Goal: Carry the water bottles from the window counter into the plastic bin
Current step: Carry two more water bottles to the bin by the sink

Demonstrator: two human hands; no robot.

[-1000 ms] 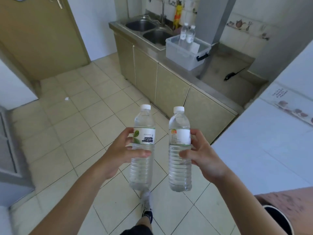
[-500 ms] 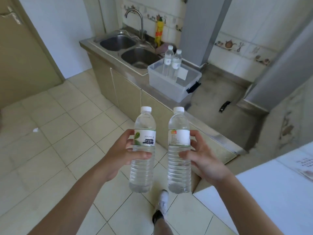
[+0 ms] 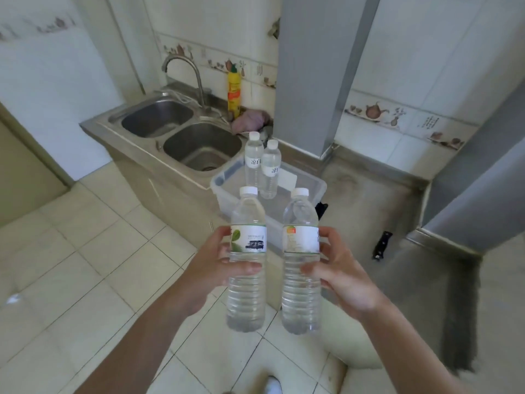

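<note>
Clear plastic fills both hands. Going from the left: the left hand (image 3: 210, 265) grips the left bottle (image 3: 246, 263) around its label band, thumb across the front and fingers curled behind; the right hand (image 3: 341, 275) grips the right bottle (image 3: 301, 265) the same way, thumb in front just under the label. Both bottles stand upright, caps up, long axis vertical, side by side with a narrow gap between them.

Straight ahead and lower in the view sits the bin (image 3: 315, 184) on the steel counter (image 3: 377, 211), just right of the double sink (image 3: 181, 132). Two bottles in the bin (image 3: 262, 163) already stand upright at its far-left corner, touching each other. The bin's near and right parts look free, so the coming move probably turns on reaching forward over the near rim and lowering each bottle base first. Neither hand is clearly nearer; the right one lines up with the open part, while the left would come down close to the standing pair.

Against the frame half a second back, the bin has come much closer and now sits right behind the held caps, and the sink has grown and shifted towards the middle. The grips and the bottles' upright pose are unchanged.
</note>
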